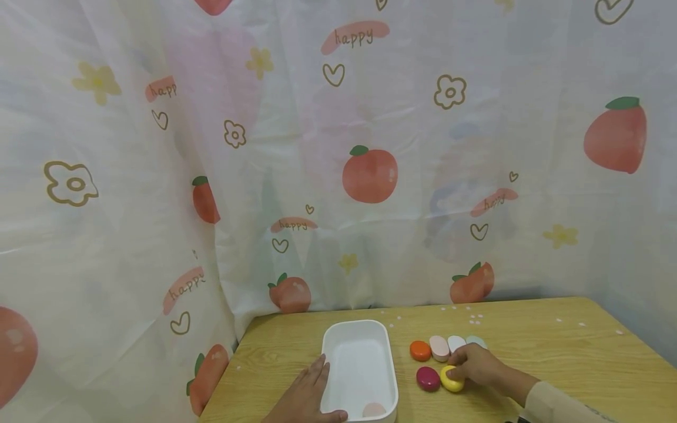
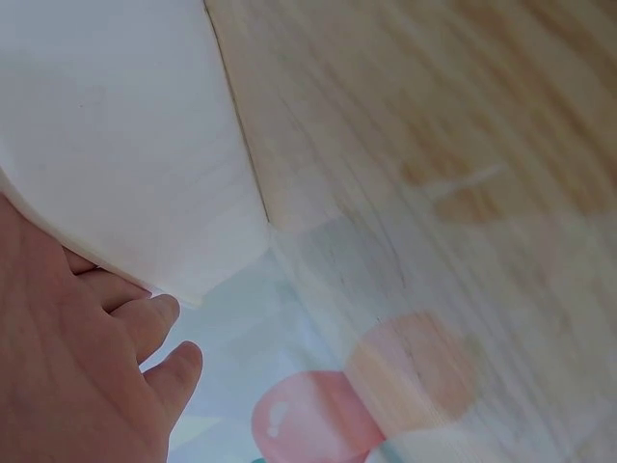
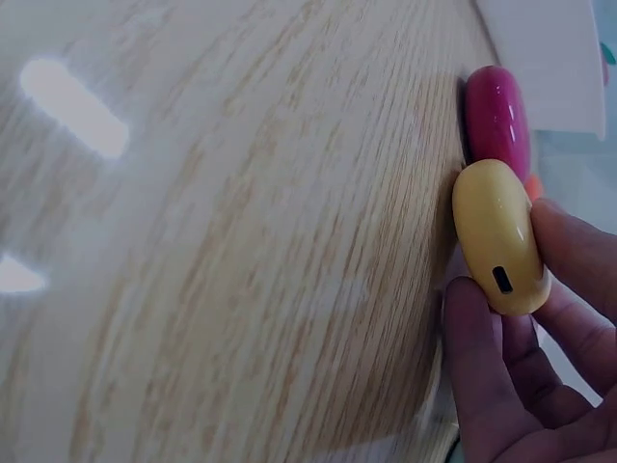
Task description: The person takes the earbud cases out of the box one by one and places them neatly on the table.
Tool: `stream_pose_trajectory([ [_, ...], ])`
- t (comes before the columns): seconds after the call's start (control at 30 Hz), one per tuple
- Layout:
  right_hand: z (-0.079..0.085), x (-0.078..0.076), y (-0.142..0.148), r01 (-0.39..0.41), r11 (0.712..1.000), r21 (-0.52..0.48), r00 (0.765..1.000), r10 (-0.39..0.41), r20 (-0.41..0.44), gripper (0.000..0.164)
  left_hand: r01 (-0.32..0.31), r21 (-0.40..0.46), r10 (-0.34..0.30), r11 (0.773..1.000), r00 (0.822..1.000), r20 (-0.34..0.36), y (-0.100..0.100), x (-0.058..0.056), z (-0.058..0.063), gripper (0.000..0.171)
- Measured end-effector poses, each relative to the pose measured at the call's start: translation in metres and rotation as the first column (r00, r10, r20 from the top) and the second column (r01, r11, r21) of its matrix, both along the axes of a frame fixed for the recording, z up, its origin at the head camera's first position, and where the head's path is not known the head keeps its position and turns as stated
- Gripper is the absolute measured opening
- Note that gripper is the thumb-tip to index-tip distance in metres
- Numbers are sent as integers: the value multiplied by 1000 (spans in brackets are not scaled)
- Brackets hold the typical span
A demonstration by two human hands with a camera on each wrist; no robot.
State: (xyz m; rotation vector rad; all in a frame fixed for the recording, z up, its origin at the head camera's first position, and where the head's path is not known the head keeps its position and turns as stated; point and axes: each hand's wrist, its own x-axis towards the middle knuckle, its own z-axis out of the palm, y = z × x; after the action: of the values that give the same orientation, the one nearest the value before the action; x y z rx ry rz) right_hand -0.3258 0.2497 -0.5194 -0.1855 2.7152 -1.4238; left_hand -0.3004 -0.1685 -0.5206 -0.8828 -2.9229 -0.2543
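Observation:
My right hand [image 1: 478, 367] pinches a yellow earbud case [image 3: 496, 236] with thumb and fingertips. The case is rounded and glossy, with a dark slot at its end in the right wrist view. Right beside it lies a magenta case [image 1: 428, 379]. Behind them, an orange case [image 1: 420, 351], a pale pink one [image 1: 439, 348], a white one [image 1: 456, 343] and a pale green one [image 1: 476, 341] form a row, partly covered by my hand. My left hand [image 1: 304, 393] rests against the near left corner of a white box [image 1: 392, 376], fingers along its outer wall.
The wooden table [image 1: 571, 364] ends against a fruit-printed curtain [image 1: 370, 247] at the back and left. Small pale petal-like specks [image 1: 476, 318] dot the far tabletop. A pale pink round patch [image 1: 374, 409] shows inside the box's near end.

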Motion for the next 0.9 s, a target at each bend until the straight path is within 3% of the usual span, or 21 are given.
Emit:
stream_pose_trajectory([
  [0.33,0,-2,-3,52,998,40,998,-54,45,20,7,-9,-8,1000,1000,-11,1,1,0,105],
  [0.5,1,-4,-2,45,996,72,995,-51,81,23,17,-20,-17,1000,999,-31,0,1,0,106],
  [0.9,2,-1,-3,49,995,89,995,-56,81,22,0,-11,0,1000,1000,-14,0,3,2,105],
])
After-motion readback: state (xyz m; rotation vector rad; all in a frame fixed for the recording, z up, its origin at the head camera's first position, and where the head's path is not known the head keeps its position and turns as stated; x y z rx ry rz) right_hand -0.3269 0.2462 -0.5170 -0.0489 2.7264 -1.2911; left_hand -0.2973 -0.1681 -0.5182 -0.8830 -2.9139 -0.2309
